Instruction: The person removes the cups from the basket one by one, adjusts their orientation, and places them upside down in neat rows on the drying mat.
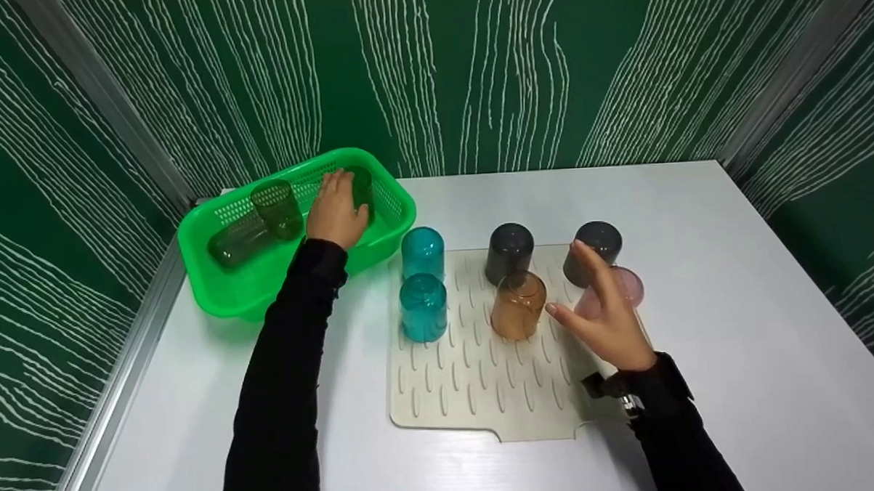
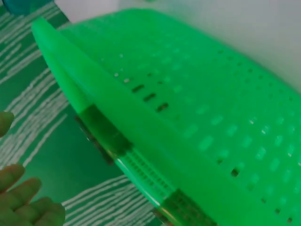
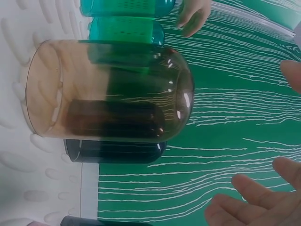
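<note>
My left hand reaches over the green plastic basket, its fingers extended beside a green-looking glass at the basket's right end. In the left wrist view no glass lies between the thumb and fingers. Farther left in the basket are a tilted olive glass and a greyish glass on its side. Over the right of the mat hangs my right hand, thumb and fingers spread and holding nothing. An upside-down amber glass stands just left of it; a pink glass is partly hidden behind it.
On the beige ribbed drying mat also stand two teal glasses, front and back, and two dark grey glasses, middle and right. White table surrounds the mat; green patterned panels rise behind.
</note>
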`<move>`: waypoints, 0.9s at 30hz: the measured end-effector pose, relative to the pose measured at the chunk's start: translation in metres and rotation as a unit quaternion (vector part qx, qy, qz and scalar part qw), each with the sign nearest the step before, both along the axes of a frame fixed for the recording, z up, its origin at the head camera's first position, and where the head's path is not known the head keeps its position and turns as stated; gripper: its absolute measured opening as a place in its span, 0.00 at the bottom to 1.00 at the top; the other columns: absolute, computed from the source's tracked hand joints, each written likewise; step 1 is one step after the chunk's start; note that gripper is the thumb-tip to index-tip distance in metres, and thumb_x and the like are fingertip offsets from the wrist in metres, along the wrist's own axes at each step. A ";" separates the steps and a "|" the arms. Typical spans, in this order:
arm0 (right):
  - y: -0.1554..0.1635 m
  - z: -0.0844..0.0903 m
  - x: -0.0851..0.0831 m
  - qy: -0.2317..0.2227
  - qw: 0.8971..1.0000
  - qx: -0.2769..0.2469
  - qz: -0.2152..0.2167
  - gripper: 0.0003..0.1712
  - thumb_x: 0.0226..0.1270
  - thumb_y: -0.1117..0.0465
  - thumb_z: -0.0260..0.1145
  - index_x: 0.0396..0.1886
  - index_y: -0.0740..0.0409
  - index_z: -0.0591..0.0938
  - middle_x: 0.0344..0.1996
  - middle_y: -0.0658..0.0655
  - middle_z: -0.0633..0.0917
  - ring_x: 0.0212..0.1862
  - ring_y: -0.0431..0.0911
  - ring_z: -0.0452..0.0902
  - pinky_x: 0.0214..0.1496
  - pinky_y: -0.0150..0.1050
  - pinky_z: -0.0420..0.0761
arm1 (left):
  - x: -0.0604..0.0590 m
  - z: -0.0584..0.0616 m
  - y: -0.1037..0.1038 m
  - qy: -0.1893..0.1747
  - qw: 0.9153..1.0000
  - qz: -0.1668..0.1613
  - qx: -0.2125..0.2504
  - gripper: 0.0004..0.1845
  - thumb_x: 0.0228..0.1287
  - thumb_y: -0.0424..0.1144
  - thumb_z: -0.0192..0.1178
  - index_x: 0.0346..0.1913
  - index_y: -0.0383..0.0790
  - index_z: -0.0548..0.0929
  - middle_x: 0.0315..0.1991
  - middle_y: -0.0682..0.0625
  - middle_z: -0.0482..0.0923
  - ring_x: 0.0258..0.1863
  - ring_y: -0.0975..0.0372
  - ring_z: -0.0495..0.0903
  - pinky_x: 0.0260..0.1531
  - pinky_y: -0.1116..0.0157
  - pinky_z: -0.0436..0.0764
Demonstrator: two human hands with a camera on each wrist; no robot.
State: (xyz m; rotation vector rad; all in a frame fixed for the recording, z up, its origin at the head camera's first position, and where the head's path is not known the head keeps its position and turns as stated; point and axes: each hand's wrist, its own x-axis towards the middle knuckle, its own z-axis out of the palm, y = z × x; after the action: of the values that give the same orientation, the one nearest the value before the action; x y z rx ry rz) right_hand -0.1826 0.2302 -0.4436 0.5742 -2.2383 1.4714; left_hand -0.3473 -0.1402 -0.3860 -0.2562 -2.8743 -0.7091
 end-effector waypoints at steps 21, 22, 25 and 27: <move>-0.001 -0.002 0.003 0.003 1.000 -0.001 0.015 0.50 0.53 0.77 0.71 0.74 0.65 0.58 0.69 0.73 0.66 0.72 0.30 0.58 0.74 0.23 0.53 | -0.025 -0.019 -0.008 -0.095 0.990 -0.026 -0.102 0.30 0.76 0.36 0.48 0.75 0.31 0.54 0.76 0.36 0.54 0.77 0.44 0.48 0.78 0.53 0.44; -0.002 -0.002 0.002 0.001 1.000 -0.003 0.015 0.50 0.53 0.78 0.71 0.75 0.65 0.58 0.69 0.72 0.66 0.72 0.30 0.58 0.74 0.23 0.53 | -0.025 -0.020 -0.009 -0.092 0.990 -0.027 -0.103 0.30 0.75 0.36 0.49 0.75 0.30 0.55 0.75 0.35 0.56 0.77 0.44 0.49 0.78 0.54 0.44; -0.002 -0.002 0.002 -0.003 1.000 -0.005 0.012 0.50 0.53 0.78 0.71 0.75 0.64 0.58 0.69 0.71 0.66 0.72 0.30 0.59 0.74 0.24 0.54 | -0.024 -0.022 -0.010 -0.077 0.991 -0.025 -0.110 0.29 0.74 0.35 0.51 0.73 0.29 0.58 0.72 0.34 0.60 0.75 0.44 0.54 0.78 0.54 0.48; -0.003 -0.002 0.002 -0.004 1.000 -0.004 0.011 0.50 0.53 0.78 0.71 0.75 0.63 0.58 0.69 0.71 0.67 0.72 0.30 0.59 0.74 0.23 0.54 | -0.022 -0.024 -0.010 -0.077 0.991 -0.015 -0.112 0.28 0.74 0.36 0.51 0.73 0.30 0.61 0.71 0.33 0.62 0.74 0.44 0.56 0.76 0.54 0.53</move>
State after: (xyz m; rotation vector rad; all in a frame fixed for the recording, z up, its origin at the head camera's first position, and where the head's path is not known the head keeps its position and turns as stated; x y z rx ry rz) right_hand -0.1802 0.2273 -0.4457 0.5939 -2.2377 1.4966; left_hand -0.3691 -0.1504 -0.4096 -0.2868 -3.1058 -0.4250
